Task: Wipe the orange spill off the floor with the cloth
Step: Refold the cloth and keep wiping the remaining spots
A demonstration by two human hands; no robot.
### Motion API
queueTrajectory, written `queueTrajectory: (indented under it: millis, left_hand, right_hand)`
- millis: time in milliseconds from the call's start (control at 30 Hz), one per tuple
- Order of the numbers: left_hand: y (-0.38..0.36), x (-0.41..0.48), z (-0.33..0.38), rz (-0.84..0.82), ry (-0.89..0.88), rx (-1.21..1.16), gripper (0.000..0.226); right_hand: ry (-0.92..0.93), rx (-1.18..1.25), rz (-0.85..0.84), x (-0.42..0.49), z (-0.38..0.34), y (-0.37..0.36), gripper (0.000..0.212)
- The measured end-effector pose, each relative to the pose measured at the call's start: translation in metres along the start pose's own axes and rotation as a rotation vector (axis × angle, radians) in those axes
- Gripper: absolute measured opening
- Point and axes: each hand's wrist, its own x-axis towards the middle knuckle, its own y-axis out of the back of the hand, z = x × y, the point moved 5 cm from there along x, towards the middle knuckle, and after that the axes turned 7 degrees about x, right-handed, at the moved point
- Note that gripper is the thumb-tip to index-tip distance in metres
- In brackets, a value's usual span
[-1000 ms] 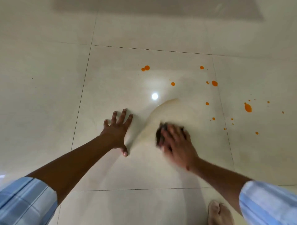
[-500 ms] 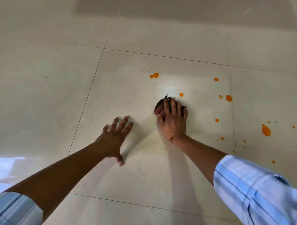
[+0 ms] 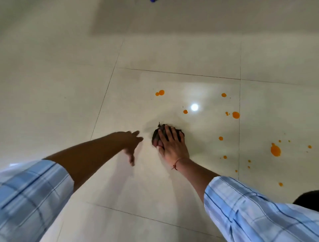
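Floor [image 3: 51, 86]: glossy pale tiles with thin grout lines; a round glare spot [image 3: 194, 107] sits on the middle tile.
Sleeves [image 3: 259, 212]: blue check, cut off by the lower corners; the left one is blurred.
Left hand [image 3: 132, 143]: left of the cloth and apart from it, fingers straight and loosely spread, holding nothing; smeared by blur, so I cannot tell whether it touches the floor.
Right hand [image 3: 172, 145]: palm down on the cloth, fingers spread flat and pressing, pointing away from the person.
Orange spill [image 3: 275, 150]: the biggest blot lies on the tile right of the grout line; smaller drops are scattered beyond and to the right of the cloth, none touching it.
Cloth [image 3: 155, 134]: a dark bunched wad near the middle of the middle tile, mostly hidden under the fingers. The visible part is wider than deep; a pointed tuft points toward the floor's far edge.
Wrist thread [image 3: 177, 162]: red, on the right wrist.
Blue speck [image 3: 153, 0]: cut off by the top edge, unidentifiable.
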Motion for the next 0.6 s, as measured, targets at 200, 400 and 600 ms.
queueTrajectory:
  millis: [200,400,600]
  left_hand:
    - [0.062,0.010,-0.029,0.233,0.028,0.097,0.122]
    - [0.096,0.056,-0.084,0.370,0.133,-0.106,0.146]
    - [0.089,0.110,-0.102,0.351,0.083,-0.201,0.166]
  right_hand:
    - [-0.118,-0.002,0.079,0.017,0.035,0.012,0.065]
    - [-0.341,0.025,0.159,-0.004,0.067,0.024,0.071]
    - [-0.567,0.034,0.334,0.125,0.075,0.050,0.067]
